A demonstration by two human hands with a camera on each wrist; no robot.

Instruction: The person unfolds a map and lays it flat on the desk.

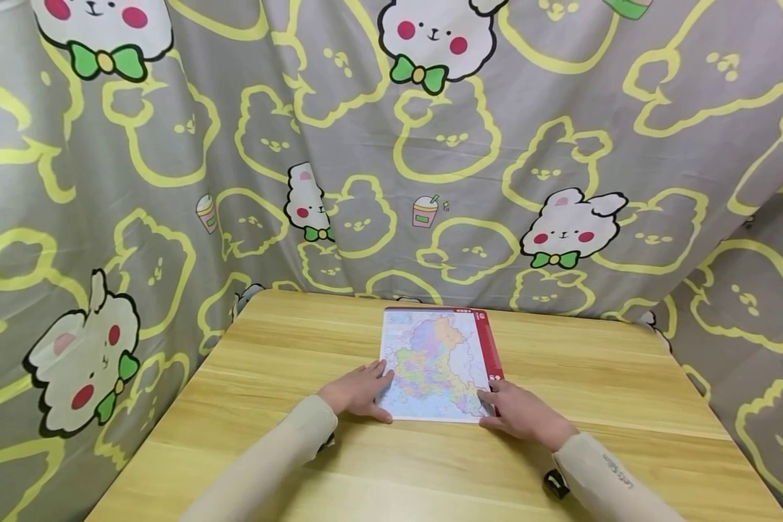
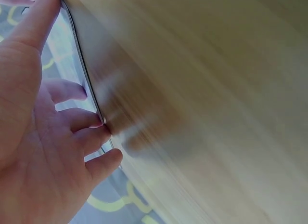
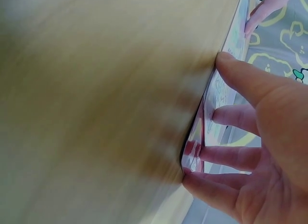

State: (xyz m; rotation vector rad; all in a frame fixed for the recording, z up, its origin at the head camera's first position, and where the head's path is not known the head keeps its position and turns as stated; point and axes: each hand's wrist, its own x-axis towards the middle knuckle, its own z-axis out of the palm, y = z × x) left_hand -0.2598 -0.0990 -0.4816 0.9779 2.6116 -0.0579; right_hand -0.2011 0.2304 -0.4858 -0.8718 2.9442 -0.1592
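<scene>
A thin rectangular map board (image 1: 424, 370) with pastel-coloured regions lies flat on the wooden table, a red band (image 1: 487, 341) along its top and right side. My left hand (image 1: 360, 391) is at the board's left edge, fingers spread and thumb near the lower left corner. At the lower right, my right hand (image 1: 525, 413) touches the board, its fingers over the right edge and its thumb by the bottom corner. In the left wrist view, fingertips (image 2: 115, 156) meet the table along the board's rim. The right wrist view shows fingertips (image 3: 208, 151) against the red band.
The wooden table (image 1: 287, 341) extends around the board on all sides. Behind it and at both sides hangs a grey curtain (image 1: 365, 145) printed with yellow outlines and white rabbits. A small black device (image 1: 554, 483) sits under the right sleeve (image 1: 600, 471).
</scene>
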